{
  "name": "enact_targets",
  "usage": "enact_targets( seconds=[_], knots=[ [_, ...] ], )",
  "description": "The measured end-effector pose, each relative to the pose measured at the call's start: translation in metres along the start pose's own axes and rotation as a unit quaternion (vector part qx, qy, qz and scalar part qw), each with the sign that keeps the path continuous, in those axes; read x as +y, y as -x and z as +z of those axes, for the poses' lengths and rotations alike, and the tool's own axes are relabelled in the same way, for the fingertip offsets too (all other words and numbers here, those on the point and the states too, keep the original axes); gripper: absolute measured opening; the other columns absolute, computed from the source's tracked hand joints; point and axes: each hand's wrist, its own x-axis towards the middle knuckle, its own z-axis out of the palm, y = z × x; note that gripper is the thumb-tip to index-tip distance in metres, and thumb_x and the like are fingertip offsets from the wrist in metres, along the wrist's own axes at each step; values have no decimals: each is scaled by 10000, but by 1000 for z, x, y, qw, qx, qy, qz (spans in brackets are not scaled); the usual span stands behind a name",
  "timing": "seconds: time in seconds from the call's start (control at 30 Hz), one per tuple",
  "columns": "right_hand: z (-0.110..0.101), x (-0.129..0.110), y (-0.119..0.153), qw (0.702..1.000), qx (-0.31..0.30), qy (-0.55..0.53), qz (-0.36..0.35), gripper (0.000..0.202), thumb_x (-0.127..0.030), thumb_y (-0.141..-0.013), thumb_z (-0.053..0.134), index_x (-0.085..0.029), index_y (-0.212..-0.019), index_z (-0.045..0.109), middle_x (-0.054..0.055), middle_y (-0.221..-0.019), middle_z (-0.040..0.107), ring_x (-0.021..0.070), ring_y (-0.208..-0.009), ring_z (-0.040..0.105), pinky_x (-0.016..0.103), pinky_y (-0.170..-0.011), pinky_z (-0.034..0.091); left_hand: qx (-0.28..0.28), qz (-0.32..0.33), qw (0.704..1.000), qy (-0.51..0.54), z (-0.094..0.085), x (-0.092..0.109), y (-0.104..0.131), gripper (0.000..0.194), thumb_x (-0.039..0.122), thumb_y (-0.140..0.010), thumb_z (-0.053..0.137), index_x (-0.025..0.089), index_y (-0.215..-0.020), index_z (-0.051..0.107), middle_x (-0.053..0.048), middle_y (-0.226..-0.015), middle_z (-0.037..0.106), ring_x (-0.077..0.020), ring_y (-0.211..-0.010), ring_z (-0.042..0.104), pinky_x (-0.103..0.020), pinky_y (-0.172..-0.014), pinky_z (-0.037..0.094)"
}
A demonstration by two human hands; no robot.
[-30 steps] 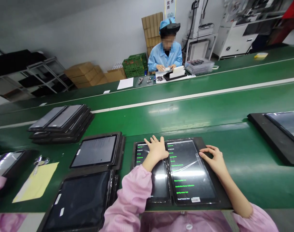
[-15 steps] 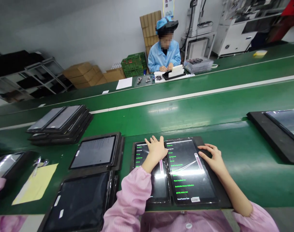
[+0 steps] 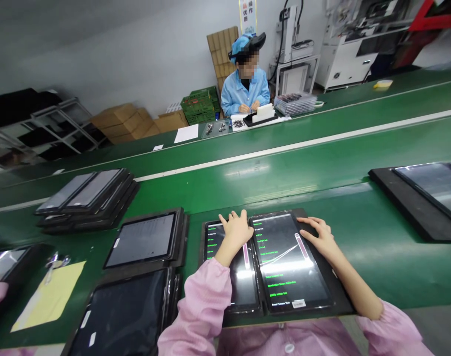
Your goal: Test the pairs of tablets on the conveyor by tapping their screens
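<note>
Two tablets lie side by side in a black foam tray point(image 3: 338, 291) right in front of me. Their lit dark screens show lists of green and white text. My left hand point(image 3: 235, 235) rests over the upper part of the left tablet point(image 3: 243, 289), fingers spread, hiding some of its screen. At the upper right edge of the right tablet point(image 3: 290, 267), my right hand point(image 3: 319, 237) lies with fingers stretched over the tray's rim. Neither hand grips anything.
Left of me are two more tablets, one with a grey screen point(image 3: 142, 240) and one dark point(image 3: 121, 311), in stacked trays. Further left lie a yellow sheet point(image 3: 51, 299) and a tray stack point(image 3: 86, 200). Another tray point(image 3: 399, 207) sits right. A co-worker point(image 3: 245, 86) sits across the green bench.
The view has shifted slightly, so the background sits differently in the picture. Both hands stay nearly in place on the tablets and tray; the screens show the same lists.
</note>
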Motion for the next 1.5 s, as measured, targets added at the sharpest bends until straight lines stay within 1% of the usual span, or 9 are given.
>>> enact_targets(
  seconds=[0.17,0.57,1.0,1.1,1.17,1.23,1.3,1.4,1.5],
  knots=[
    [0,-3,-7,1000,-16,-13,13,472,-521,-743,594,-327,-1137,767,89,-1287,543,349,-1249,482,579,-1115,311,18,-7,1000,8,-2,1,-1,420,232,-900,498,200,-1317,532,-193,-1295,637,-328,-1292,562,-673,-1196,179],
    [2,-8,-3,999,-18,-26,32,538,-549,-743,604,-346,-1225,727,74,-1311,561,352,-1256,489,573,-1094,346,26,-15,999,12,-3,1,-8,395,249,-880,547,189,-1270,566,-182,-1193,689,-335,-1215,619,-688,-1177,184],
    [8,-6,-3,999,14,-43,30,634,-599,-717,567,-307,-1277,630,80,-1300,589,354,-1170,552,568,-1044,385,33,0,997,63,-3,-2,-9,385,168,-866,548,139,-1250,561,-159,-1167,719,-276,-1177,664,-519,-1260,147],
    [8,-5,-3,998,17,-47,29,668,-616,-719,563,-285,-1297,604,95,-1291,589,349,-1190,545,542,-1040,399,7,27,995,100,-6,-20,1,467,274,-923,564,188,-1376,489,-155,-1418,606,-276,-1371,532,-566,-1271,91],
    [8,-5,-3,998,18,-51,29,699,-633,-718,559,-268,-1313,585,106,-1285,589,344,-1189,545,522,-1036,409,-3,21,993,118,-4,-39,18,566,361,-975,513,196,-1496,364,-181,-1617,359,-300,-1519,312,-634,-1248,107],
    [7,-4,-2,998,17,-56,29,722,-641,-712,564,-259,-1324,571,111,-1280,591,341,-1181,549,512,-1032,414,9,-18,989,144,8,-60,41,595,377,-1016,406,175,-1557,259,-196,-1680,146,-315,-1567,127,-682,-1226,101],
    [6,-4,-1,998,15,-58,31,730,-639,-704,573,-257,-1326,566,110,-1268,598,341,-1164,556,514,-1029,414,53,-81,975,198,30,-81,66,581,390,-1027,324,178,-1563,252,-179,-1691,101,-312,-1572,78,-674,-1233,82],
    [6,-4,0,998,15,-57,29,722,-625,-706,578,-262,-1330,564,104,-1256,604,338,-1153,563,509,-1015,426,140,-172,931,290,75,-106,101,634,473,-991,287,151,-1537,299,-190,-1673,208,-316,-1564,156,-601,-1257,165],
    [8,-4,-1,998,25,-57,20,681,-603,-720,583,-269,-1313,577,96,-1238,609,335,-1150,563,512,-1008,438,191,-191,895,355,121,-124,125,758,588,-933,306,97,-1510,327,-219,-1601,360,-320,-1521,304,-499,-1253,285]
  ],
)
